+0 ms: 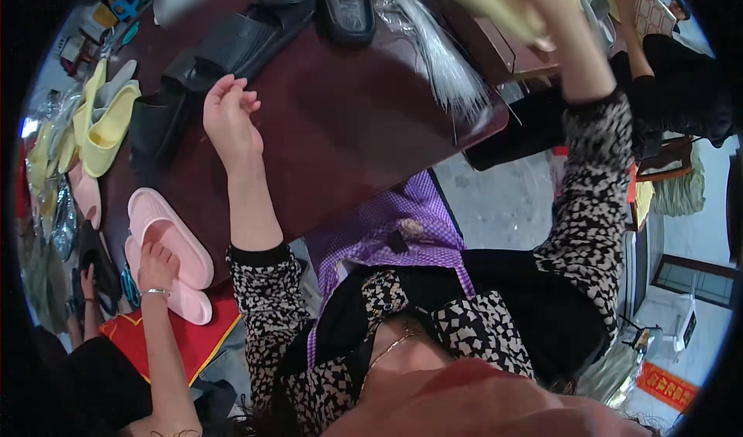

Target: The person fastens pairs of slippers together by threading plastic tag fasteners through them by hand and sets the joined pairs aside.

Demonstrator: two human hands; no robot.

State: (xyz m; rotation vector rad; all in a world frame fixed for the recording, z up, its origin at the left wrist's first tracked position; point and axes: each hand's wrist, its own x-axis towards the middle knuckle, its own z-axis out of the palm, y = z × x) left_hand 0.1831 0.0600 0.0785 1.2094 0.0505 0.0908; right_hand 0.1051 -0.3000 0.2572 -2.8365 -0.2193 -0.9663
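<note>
My left hand [232,120] is raised over the dark red table [333,143], fingers loosely curled and apart, nothing in them. Beside its fingertips lie black slippers [236,44], with another black slipper [346,8] farther right. My right hand [546,0] reaches far forward at the upper edge, blurred by motion. A yellow slipper [495,8], smeared too, moves with it and appears to be in its grip; the fingers themselves are not clear. Left of that slipper, a bundle of thin clear plastic strips [445,58] spreads over the table.
At the left, another person's hand [159,267] rests on pink slippers [170,236]. Yellow slippers [111,131] lie beyond them. A red cloth [193,332] covers that person's lap. Brown drawers or a box [495,46] stand at the right, near another worker's arm [633,39].
</note>
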